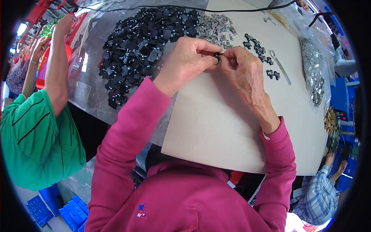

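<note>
Over the far middle of the table my two hands meet at a small dark part (217, 56). My left hand (190, 58) pinches it between thumb and forefinger. From the other side my right hand (245, 69) has its fingertips closed against the same part; the fingers hide most of it. Just left of my left hand spreads a big heap of small black plates (135, 46) with shiny pins. Behind my hands lies a pile of small silvery metal pieces (216, 29). Right of my right hand sit several dark assembled parts (258, 47) in a loose row.
A slim metal tool (280, 67) lies right of the assembled parts. Clear plastic bags of small metal pieces (315, 73) line the table's right side. A black cable (174, 6) crosses the far edge. At left a person in green (42, 135) works near a red basket (43, 69).
</note>
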Demonstrator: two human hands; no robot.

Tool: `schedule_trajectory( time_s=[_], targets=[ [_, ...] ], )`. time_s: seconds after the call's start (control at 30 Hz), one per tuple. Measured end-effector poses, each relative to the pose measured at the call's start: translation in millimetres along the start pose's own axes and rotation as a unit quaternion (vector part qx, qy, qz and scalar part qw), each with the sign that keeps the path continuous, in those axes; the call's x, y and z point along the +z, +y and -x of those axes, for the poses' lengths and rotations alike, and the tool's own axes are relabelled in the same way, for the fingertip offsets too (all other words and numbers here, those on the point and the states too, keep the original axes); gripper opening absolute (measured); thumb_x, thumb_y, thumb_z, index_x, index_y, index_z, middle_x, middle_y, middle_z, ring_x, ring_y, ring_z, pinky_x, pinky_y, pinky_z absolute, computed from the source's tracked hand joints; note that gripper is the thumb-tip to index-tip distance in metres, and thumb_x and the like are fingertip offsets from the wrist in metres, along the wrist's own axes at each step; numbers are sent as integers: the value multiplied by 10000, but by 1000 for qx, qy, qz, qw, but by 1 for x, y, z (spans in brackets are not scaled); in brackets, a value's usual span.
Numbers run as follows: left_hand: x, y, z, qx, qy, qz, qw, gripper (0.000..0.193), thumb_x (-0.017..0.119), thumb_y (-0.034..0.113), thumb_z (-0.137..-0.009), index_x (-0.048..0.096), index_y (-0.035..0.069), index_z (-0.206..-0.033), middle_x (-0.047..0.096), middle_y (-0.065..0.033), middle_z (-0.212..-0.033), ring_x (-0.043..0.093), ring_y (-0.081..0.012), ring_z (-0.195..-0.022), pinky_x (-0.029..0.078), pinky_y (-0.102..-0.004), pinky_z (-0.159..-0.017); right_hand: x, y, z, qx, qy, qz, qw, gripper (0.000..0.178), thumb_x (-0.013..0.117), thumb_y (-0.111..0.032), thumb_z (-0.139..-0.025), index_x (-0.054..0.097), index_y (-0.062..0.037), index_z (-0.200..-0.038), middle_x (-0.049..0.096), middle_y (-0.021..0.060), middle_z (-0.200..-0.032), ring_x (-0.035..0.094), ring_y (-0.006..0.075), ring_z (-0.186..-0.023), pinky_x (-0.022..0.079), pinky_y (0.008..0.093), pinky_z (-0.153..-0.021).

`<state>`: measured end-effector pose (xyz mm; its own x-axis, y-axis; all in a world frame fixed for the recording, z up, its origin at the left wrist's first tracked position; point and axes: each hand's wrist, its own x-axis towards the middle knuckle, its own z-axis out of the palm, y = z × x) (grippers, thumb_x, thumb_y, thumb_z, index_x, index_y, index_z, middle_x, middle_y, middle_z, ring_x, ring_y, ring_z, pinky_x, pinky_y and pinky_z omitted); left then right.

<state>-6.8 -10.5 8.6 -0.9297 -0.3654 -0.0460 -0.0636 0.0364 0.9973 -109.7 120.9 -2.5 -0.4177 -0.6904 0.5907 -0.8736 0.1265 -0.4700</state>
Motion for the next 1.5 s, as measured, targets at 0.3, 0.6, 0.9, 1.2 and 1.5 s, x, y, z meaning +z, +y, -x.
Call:
schedule_trajectory(
  time_s=[0.3, 0.6, 0.9, 1.2, 1.5],
  targets=[
    [-5, 1, 1, -52, 26, 159, 986, 242, 635, 9, -797, 612, -70, -1024, 637, -107, -881, 641, -166, -756, 543, -262, -742, -19, 0, -13, 247, -93, -229, 937, 180, 611, -171, -849, 614, 2, -799, 520, -44, -639, 439, 21, -542, 365, 185, -464],
    [-9, 2, 0, -72, 1, 193, 979, 267, 646, 12, -792, 593, -74, -1040, 632, -109, -883, 644, -190, -766, 547, -276, -732, -21, -3, -17, 296, -158, -244, 910, 222, 602, -175, -800, 631, 45, -792, 541, -11, -613, 449, 49, -551, 365, 219, -472],
    [-39, 15, -11, 17, 150, -45, 987, 192, 630, 50, -811, 642, -16, -991, 651, -55, -822, 630, -122, -725, 518, -221, -665, -56, 33, -35, 288, -342, -58, 893, 167, 643, -167, -769, 612, -11, -717, 509, -28, -588, 427, 34, -510, 321, 207, -442],
    [-62, 1, -15, 164, 243, -409, 864, 154, 621, 22, -740, 694, 94, -855, 656, -77, -699, 625, -236, -654, 507, -332, -655, -20, 37, -25, 106, -104, 18, 989, 112, 607, -68, -786, 619, 43, -783, 600, 76, -674, 553, 144, -593, 451, 285, -566],
    [-54, -6, -22, 216, 233, -528, 788, 229, 617, -5, -719, 698, 129, -886, 651, -43, -843, 560, -266, -817, 485, -362, -716, -9, 36, -17, -1, -120, 90, 989, 85, 599, -51, -780, 619, 28, -805, 611, 120, -722, 582, 258, -630, 468, 329, -607]
  ],
)
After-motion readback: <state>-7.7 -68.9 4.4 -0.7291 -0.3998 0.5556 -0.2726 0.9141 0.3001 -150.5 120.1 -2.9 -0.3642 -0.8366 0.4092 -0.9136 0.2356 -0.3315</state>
